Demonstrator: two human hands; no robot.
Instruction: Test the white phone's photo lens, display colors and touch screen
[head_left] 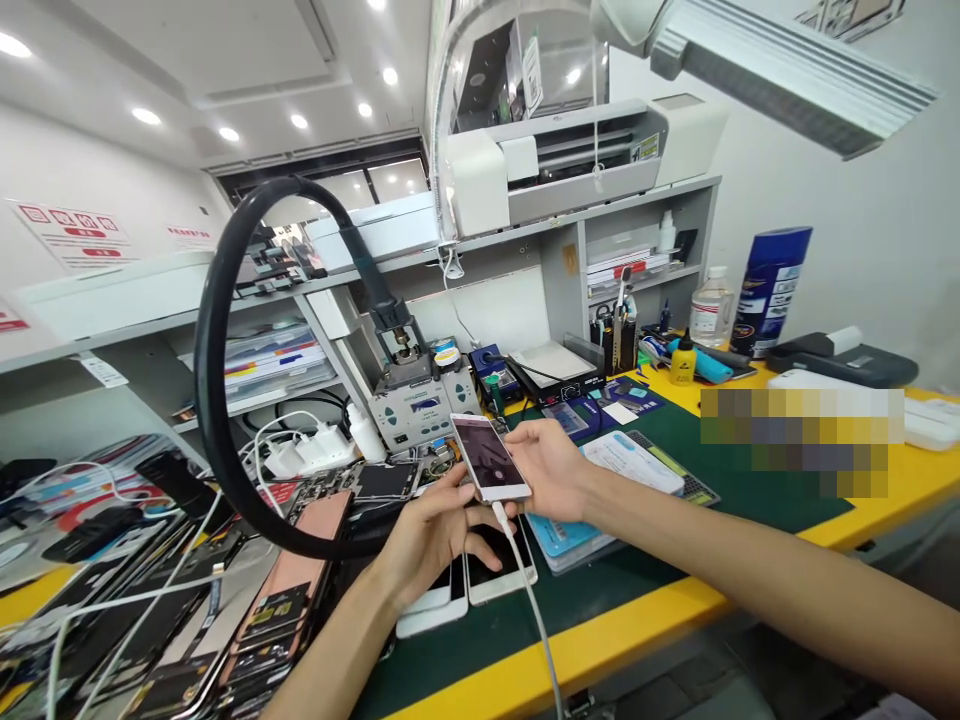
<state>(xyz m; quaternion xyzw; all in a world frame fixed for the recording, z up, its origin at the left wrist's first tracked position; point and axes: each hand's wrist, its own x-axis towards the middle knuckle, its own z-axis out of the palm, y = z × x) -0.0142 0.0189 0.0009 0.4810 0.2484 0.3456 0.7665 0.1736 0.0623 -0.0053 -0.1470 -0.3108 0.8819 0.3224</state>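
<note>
A white smartphone (pixel 489 456) with a dark lit screen is held above the green mat (pixel 675 545), a white cable (pixel 534 610) plugged into its lower end. My right hand (pixel 551 468) grips its right side, fingers curled behind it. My left hand (pixel 435 530) is closed at the phone's lower left corner, thumb touching the edge near the cable plug. Beneath my left hand lie two white phones (pixel 491 578) face up on the mat.
Piles of phone panels and boards (pixel 187 620) with white cables cover the left. A thick black hose (pixel 214 400) loops up from a grey rework station (pixel 424 400). Bottles (pixel 712 310), a blue can (pixel 772 285) and tools stand at the back right. The bench edge is yellow (pixel 622 645).
</note>
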